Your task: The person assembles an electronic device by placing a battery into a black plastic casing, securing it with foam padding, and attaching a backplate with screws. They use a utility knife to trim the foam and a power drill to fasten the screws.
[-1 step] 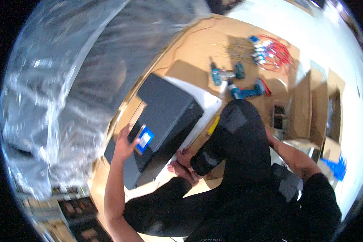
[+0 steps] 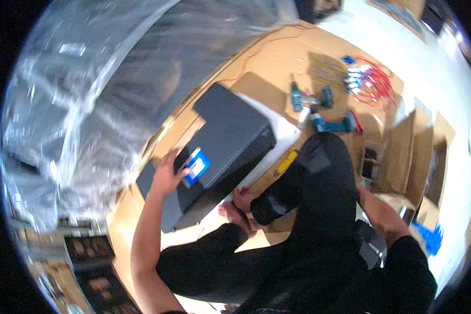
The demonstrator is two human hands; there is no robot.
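My left hand [image 2: 168, 175] is closed around the edge of a small flat box [image 2: 197, 166] with a blue and white face, thumb on the near side. The box is just over a large black cabinet-like case [image 2: 233, 118] lying on cardboard; I cannot tell if they touch. On the right, my forearm runs behind my raised knee, so only the wrist end of my right hand [image 2: 359, 194] shows and its fingers are hidden. A yellow-handled tool [image 2: 286, 161] lies between the case and my knee.
Two teal cordless drills [image 2: 296, 99] [image 2: 332, 124] lie on the cardboard sheet [image 2: 277, 42] beyond my knee. Near them is a bundle of red wires [image 2: 377, 86] with white connectors. An open carton [image 2: 413, 152] stands at the right, with a blue item [image 2: 429, 238] nearby. Clear plastic sheeting [image 2: 89, 104] covers the left.
The view has shifted slightly, so the drills and wires appear farther right and lower. My left hand still grips the small box over the black case.
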